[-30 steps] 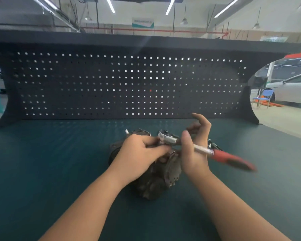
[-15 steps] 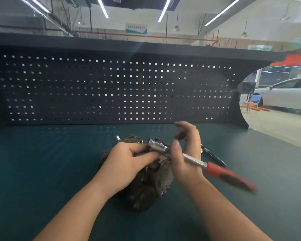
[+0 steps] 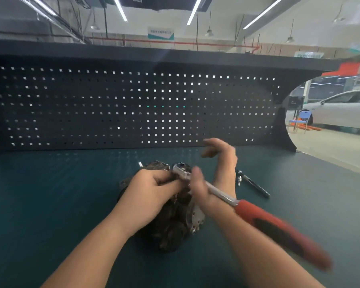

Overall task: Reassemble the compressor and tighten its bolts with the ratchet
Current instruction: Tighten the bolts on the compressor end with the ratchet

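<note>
The dark, grimy compressor (image 3: 175,223) lies on the green bench mat (image 3: 50,204) at centre. My left hand (image 3: 152,194) grips its top from the left, fingers curled next to the ratchet head. The ratchet (image 3: 258,217) has a chrome head set on top of the compressor and a red and black handle that points down to the right, blurred by motion. My right hand (image 3: 212,177) holds the chrome shaft in the crook of its thumb, and its fingers are lifted off the tool.
A black extension bar (image 3: 253,185) and a small bolt (image 3: 238,180) lie on the mat to the right of my right hand. A small silver pin (image 3: 140,163) sticks up behind the compressor. A black pegboard (image 3: 112,109) closes off the back of the bench.
The ratchet handle has swung down and towards me, about its head on the compressor. My right hand's fingers have stayed raised. My left hand has kept its grip.
</note>
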`<control>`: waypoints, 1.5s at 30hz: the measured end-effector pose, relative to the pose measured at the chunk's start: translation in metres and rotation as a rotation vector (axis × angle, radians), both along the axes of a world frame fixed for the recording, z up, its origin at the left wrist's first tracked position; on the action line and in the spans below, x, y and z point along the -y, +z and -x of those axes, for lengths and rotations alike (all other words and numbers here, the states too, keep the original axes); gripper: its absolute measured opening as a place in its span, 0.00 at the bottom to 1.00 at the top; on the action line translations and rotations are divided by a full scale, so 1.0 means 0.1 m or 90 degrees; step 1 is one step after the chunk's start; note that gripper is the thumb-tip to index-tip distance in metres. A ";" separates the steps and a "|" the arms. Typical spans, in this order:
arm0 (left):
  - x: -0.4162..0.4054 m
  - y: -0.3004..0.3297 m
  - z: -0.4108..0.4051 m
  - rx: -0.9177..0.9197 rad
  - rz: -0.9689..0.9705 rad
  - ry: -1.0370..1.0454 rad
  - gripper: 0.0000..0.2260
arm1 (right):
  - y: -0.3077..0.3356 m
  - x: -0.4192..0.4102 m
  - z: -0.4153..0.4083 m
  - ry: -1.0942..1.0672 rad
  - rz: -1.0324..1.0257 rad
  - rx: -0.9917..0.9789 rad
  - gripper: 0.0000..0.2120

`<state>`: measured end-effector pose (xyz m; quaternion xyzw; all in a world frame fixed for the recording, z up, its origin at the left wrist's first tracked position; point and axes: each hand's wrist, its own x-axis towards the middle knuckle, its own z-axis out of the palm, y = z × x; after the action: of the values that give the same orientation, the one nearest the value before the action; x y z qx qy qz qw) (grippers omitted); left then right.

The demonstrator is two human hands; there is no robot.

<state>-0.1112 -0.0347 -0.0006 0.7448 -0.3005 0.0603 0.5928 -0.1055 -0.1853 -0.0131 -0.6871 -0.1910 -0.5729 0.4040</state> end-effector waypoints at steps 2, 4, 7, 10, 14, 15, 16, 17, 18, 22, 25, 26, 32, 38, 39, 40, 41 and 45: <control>0.01 -0.01 -0.01 -0.005 0.005 -0.008 0.09 | -0.06 0.09 -0.06 0.054 -0.062 -0.153 0.20; 0.04 -0.03 -0.01 0.000 0.023 0.032 0.07 | -0.07 0.08 -0.10 0.117 -0.138 -0.256 0.24; 0.07 -0.04 0.03 -0.015 0.075 0.041 0.06 | 0.04 -0.06 -0.03 0.052 -0.132 -0.072 0.26; 0.05 -0.03 0.03 -0.015 0.068 0.058 0.04 | 0.13 -0.29 0.05 -0.032 -0.026 0.080 0.32; 0.01 -0.01 0.00 -0.005 0.016 0.042 0.04 | 0.07 -0.18 0.04 -0.065 0.041 0.089 0.25; 0.01 0.01 0.02 -0.015 0.025 0.017 0.04 | 0.03 -0.09 0.02 -0.039 0.026 0.044 0.22; 0.01 0.02 0.03 -0.018 0.029 0.001 0.04 | 0.00 0.01 0.00 -0.008 0.010 -0.027 0.20; 0.02 0.03 0.04 -0.020 0.029 -0.005 0.05 | -0.02 0.07 -0.02 0.025 -0.011 -0.120 0.19; 0.03 0.02 0.03 -0.019 0.028 0.003 0.05 | -0.04 0.11 -0.03 0.069 -0.044 -0.215 0.21; 0.06 -0.01 0.05 -0.016 0.069 0.060 0.04 | 0.01 -0.03 0.00 0.105 -0.129 -0.205 0.21; 0.07 -0.02 0.07 -0.039 0.104 0.061 0.03 | 0.15 -0.25 0.09 0.004 -0.076 -0.044 0.25; 0.06 -0.02 0.07 -0.034 0.095 0.071 0.03 | 0.16 -0.30 0.12 -0.027 -0.037 0.004 0.26; 0.04 0.00 0.05 -0.001 0.038 0.039 0.05 | -0.03 -0.05 0.05 -0.029 0.011 -0.014 0.17; 0.08 0.00 0.06 -0.014 0.063 0.069 0.04 | -0.03 -0.09 -0.05 0.165 -0.231 -0.249 0.18; 0.08 -0.01 0.06 -0.020 0.077 0.069 0.04 | 0.01 -0.15 -0.01 0.127 -0.207 -0.171 0.19; 0.08 0.00 0.07 -0.027 0.086 0.069 0.03 | 0.06 -0.20 0.01 0.089 -0.168 -0.096 0.21; 0.07 0.00 0.07 -0.029 0.086 0.072 0.03 | 0.11 -0.23 0.02 0.040 -0.116 -0.026 0.23; 0.07 -0.01 0.05 -0.017 0.034 0.093 0.05 | 0.08 -0.30 0.08 -0.056 0.028 0.103 0.26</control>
<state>-0.1162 -0.0413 -0.0018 0.7492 -0.2359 0.1016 0.6105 -0.1137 -0.1548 -0.0051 -0.6551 -0.2050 -0.6395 0.3463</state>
